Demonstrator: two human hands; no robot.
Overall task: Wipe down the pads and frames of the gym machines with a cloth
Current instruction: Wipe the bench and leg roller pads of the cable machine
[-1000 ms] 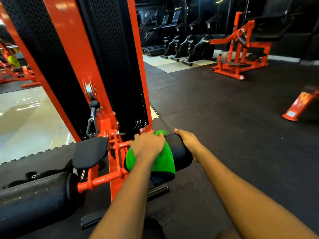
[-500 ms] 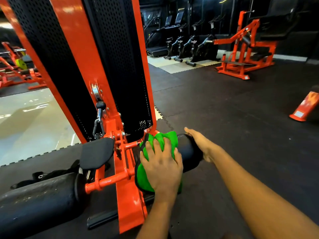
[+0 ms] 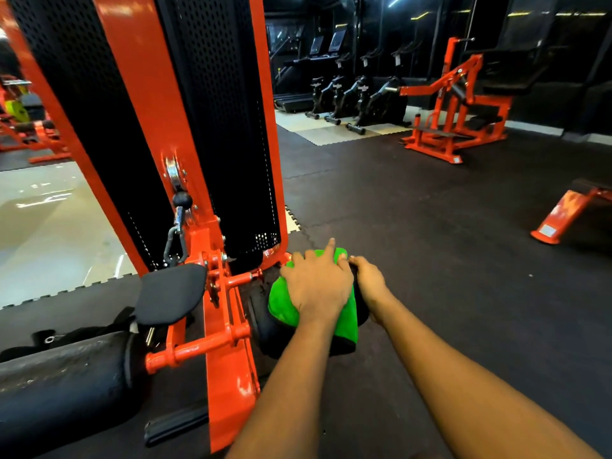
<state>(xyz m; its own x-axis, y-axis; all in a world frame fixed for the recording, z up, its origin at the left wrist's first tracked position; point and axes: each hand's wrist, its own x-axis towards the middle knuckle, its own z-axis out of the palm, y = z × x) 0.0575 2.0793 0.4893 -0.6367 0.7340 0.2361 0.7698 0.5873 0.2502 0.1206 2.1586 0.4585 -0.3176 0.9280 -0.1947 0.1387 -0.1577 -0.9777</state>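
Note:
A green cloth (image 3: 281,306) is draped over the right-hand black roller pad (image 3: 261,329) of an orange-framed machine (image 3: 228,359). My left hand (image 3: 318,283) presses on the cloth, its fingers curling over the far side and the index finger sticking out straight. My right hand (image 3: 371,279) grips the outer end of the same roller. The cloth and my hands hide most of that roller. A second, dusty roller pad (image 3: 59,376) and a small flat black pad (image 3: 169,293) lie to the left of the frame.
The machine's tall perforated black shroud (image 3: 215,111) rises just behind the roller. Across the black rubber floor (image 3: 447,260) are an orange plate-loaded machine (image 3: 453,120), several exercise bikes (image 3: 357,94) and an orange bench foot (image 3: 563,213) at the right.
My left hand has slid the cloth forward over the top of the roller, from its near side to its far side. My right hand stays on the roller's end.

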